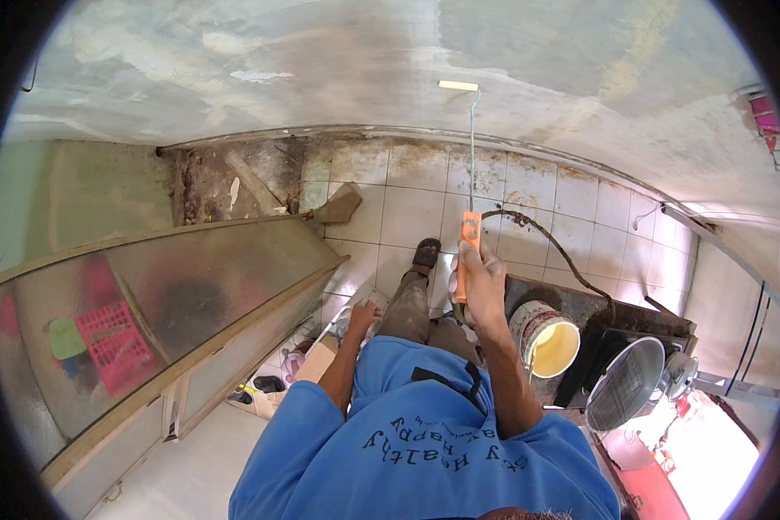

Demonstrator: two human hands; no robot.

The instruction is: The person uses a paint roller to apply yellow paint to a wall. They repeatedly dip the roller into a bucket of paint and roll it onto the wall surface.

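My right hand (481, 279) is closed around the orange handle of a paint roller (470, 224). Its long wire frame reaches up to a narrow pale yellow roller sleeve (458, 85), which is at the patchy grey-white wall (364, 71); whether it touches the wall cannot be told. My left hand (364, 317) hangs low beside my left thigh with its fingers somewhat bent, holding nothing that I can see. A paint bucket (569, 350) with yellowish paint inside stands on the dark counter, below and to the right of my right hand.
At the left lies a wood-framed cabinet (195, 364) with a pink basket (116, 344) on it or behind its clouded panel. A gas stove with a large metal pan (626, 383) is right of the bucket. A dark hose (559, 250) curves over the tiled floor (416, 218).
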